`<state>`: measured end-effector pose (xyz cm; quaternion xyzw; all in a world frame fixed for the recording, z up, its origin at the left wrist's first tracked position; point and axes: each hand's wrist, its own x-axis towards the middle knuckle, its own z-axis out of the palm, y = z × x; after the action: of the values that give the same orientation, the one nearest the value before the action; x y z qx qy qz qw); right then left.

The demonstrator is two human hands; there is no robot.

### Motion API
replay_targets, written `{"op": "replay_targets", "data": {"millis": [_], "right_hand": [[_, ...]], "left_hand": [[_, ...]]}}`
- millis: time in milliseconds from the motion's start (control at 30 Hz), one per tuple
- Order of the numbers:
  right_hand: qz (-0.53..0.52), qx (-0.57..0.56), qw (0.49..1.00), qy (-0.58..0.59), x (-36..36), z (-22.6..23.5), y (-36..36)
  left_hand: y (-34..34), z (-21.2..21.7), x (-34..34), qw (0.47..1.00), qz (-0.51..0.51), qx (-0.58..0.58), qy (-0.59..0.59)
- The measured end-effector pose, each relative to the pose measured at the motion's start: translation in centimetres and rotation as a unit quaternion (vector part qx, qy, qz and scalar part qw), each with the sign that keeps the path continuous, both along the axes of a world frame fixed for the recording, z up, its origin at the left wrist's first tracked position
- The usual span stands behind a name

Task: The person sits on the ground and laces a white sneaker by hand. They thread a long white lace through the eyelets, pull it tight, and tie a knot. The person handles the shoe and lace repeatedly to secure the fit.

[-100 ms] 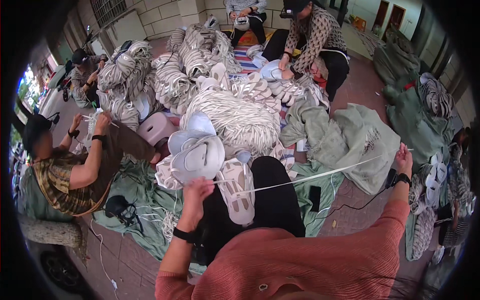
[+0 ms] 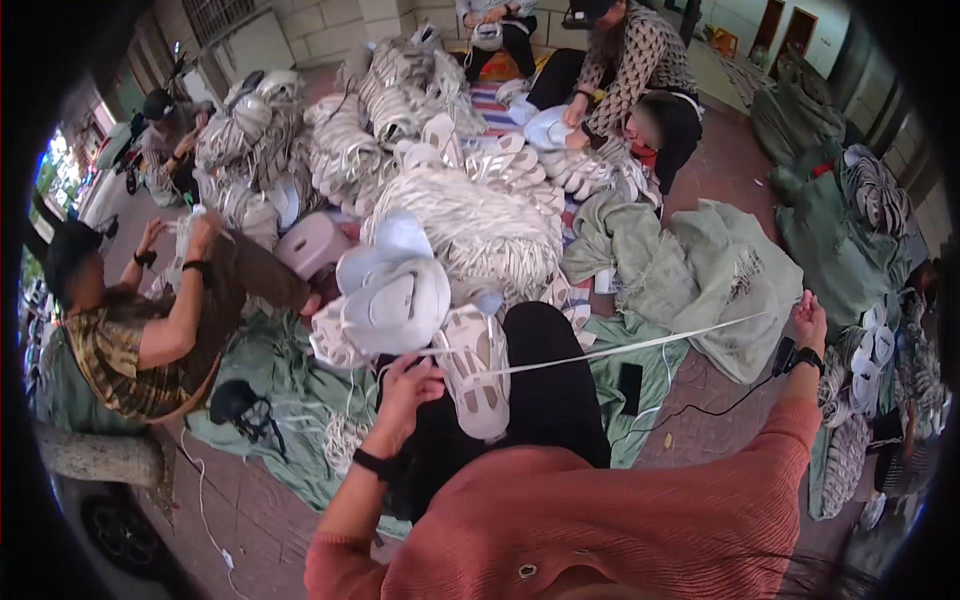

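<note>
My left hand (image 2: 408, 385) pinches one end of a white lace (image 2: 620, 347) beside the pale sneaker (image 2: 475, 372) on my lap. My right hand (image 2: 808, 320) grips the other end far out to my right. The lace runs taut between them, rising slightly rightward; the sneaker's long axis points away from me.

Ribbed salmon-pink sweater, black trousers, black wristbands by both hands (image 2: 405, 385)

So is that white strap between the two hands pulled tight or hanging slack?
Pulled tight: the white strap runs in a straight line from the left hand by the shoe upper to the raised right hand.
</note>
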<state>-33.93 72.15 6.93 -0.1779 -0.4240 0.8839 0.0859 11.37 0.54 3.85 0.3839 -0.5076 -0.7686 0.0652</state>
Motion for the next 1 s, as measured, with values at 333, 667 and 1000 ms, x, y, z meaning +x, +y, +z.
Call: {"op": "replay_targets", "data": {"millis": [333, 667, 1000], "right_hand": [[0.028, 0.055, 0.998, -0.009, 1.3, 2.2, 3.8], [0.149, 0.184, 0.971, -0.037, -0.6, 3.9, -4.3], [0.305, 0.312, 0.846, 0.306, -2.3, 30.6, -29.0]], "left_hand": [[-0.7, -0.7, -7.2, 0.98, 0.066, -0.091, 0.162], [-1.0, -2.0, 0.4, 0.991, -0.066, -0.12, -0.002], [-0.3, -1.0, -4.9, 0.996, 0.041, -0.061, 0.05]]}}
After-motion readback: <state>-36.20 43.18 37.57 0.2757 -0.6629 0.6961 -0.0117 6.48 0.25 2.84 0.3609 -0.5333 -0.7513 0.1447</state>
